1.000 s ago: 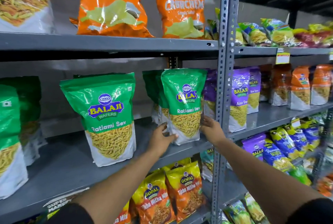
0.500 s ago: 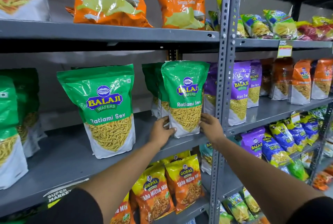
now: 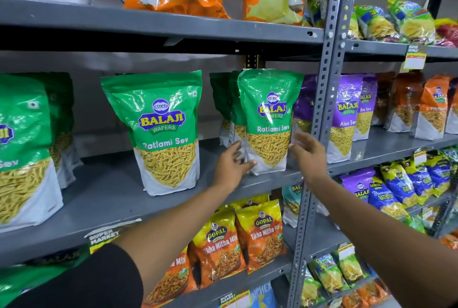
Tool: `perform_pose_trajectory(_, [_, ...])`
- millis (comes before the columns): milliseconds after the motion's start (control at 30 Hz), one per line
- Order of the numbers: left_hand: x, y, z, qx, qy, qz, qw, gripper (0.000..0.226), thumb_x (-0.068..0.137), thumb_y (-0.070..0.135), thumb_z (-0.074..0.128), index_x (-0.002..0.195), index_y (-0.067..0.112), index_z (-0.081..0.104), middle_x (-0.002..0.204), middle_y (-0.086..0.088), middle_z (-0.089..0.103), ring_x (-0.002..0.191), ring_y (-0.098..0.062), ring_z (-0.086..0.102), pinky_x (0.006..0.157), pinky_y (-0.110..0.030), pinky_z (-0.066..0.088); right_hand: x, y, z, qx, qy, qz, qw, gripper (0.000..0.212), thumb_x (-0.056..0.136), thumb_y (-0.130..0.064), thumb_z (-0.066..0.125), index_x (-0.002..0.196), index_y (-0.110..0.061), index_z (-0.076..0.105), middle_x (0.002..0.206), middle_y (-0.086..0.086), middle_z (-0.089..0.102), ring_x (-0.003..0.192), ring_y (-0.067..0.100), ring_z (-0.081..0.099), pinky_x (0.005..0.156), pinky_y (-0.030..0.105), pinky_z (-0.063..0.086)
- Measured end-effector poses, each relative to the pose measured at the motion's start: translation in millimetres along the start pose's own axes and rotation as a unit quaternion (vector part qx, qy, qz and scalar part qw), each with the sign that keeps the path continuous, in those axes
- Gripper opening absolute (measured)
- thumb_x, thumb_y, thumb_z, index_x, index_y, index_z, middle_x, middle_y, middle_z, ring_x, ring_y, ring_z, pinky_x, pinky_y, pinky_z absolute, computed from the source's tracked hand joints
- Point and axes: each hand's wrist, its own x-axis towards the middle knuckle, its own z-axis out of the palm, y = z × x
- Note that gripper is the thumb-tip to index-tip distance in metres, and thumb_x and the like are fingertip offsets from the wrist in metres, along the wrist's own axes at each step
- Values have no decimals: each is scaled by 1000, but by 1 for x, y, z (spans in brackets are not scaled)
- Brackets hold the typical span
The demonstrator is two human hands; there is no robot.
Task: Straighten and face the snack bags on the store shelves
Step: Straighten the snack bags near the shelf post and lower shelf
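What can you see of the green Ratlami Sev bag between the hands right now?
The Ratlami Sev bag is a glossy green stand-up pouch with a white base, a Balaji Wafers logo and a window-like panel of yellow sev. It stands upright, label forward, near the front edge of the grey middle shelf, ahead of more green bags. The left hand touches its lower left corner; the right hand, open, sits beside its right edge, contact unclear.

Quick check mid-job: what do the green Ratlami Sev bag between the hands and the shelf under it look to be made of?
Ratlami Sev bag: looks like glossy plastic film, a stand-up pouch; bright glare streaks and soft creases show on its green top. Shelf: seemingly painted sheet metal, matte grey, with a thin folded front edge; it meets a perforated steel upright with bolt holes.
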Motion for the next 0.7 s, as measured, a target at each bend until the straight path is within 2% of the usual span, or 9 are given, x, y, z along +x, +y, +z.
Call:
perform_pose_trajectory(67, [-13, 9, -8, -29, -5, 20, 999, 77, 74, 12, 80, 141, 7, 42, 143, -14, 50, 131, -23, 48, 103, -33, 48, -7, -12, 2, 7, -11, -30, 999, 35, 88, -6, 63, 121, -16, 62, 118, 3, 67, 112, 21, 62, 104, 39, 49])
perform_pose_trajectory(133, [-29, 17, -22, -59, -9, 39, 997, 75, 75, 8, 78, 140, 5, 42, 144, -14, 49, 132, -22, 47, 96, -19, 50, -18, -23, 9, 26, -32, -51, 998, 32, 85, -6, 65, 115, -17, 65, 114, 6, 69, 110, 25, 65, 101, 43, 51])
perform_pose_trajectory(267, [-65, 22, -67, -111, 25, 33, 993, 69, 74, 0, 77, 135, 3, 47, 137, -14, 56, 121, -18, 55, 97, -25, 49, -49, -41, 47, 65, -84, -76, 991, 31, 78, -7, 67, 109, -13, 67, 98, 5, 70, 90, 17, 65, 93, 46, 54])
perform_pose_trajectory(333, [-86, 16, -98, -119, 51, 25, 991, 65, 73, -1, 77, 133, 3, 50, 132, -11, 59, 116, -15, 57, 95, -24, 50, -71, -44, 76, 90, -118, -72, 986, 33, 77, -7, 67, 110, -10, 65, 94, 0, 70, 86, 13, 64, 88, 41, 54])
perform_pose_trajectory(433, [-124, -2, -153, -128, 77, 9, 989, 60, 73, -5, 76, 128, 5, 53, 126, -9, 60, 114, -16, 58, 101, -37, 48, -111, -42, 121, 116, -168, -58, 977, 37, 75, -9, 67, 112, -5, 63, 93, -3, 71, 85, 9, 65, 84, 32, 54])
perform_pose_trajectory(467, [-139, -8, -170, -128, 82, 1, 988, 60, 73, -6, 75, 127, 6, 54, 125, -8, 61, 112, -15, 58, 101, -37, 49, -127, -39, 136, 121, -189, -53, 973, 37, 76, -9, 68, 113, -5, 64, 95, 0, 72, 87, 9, 66, 85, 31, 54])
perform_pose_trajectory(567, [-196, -25, -222, -121, 96, -31, 988, 61, 71, 0, 79, 126, 5, 55, 122, -8, 62, 103, -7, 63, 89, -25, 54, -182, -27, 179, 132, -257, -34, 957, 34, 80, -3, 68, 114, -1, 63, 103, 14, 69, 91, 11, 64, 86, 28, 53])
perform_pose_trajectory(633, [-238, -39, -255, -139, 110, -52, 983, 58, 66, 13, 84, 119, 13, 59, 119, -7, 64, 101, -8, 64, 88, -27, 54, -221, -18, 206, 139, -285, -15, 948, 36, 78, -3, 69, 114, 2, 63, 103, 16, 68, 91, 11, 65, 84, 23, 52])
perform_pose_trajectory(700, [-274, -54, -284, -119, 139, -69, 981, 53, 63, 18, 83, 113, 19, 62, 113, -2, 68, 103, -10, 64, 89, -27, 53, -258, -8, 229, 143, -296, 2, 944, 36, 74, -6, 70, 110, -2, 65, 101, 15, 70, 91, 13, 66, 82, 21, 52])
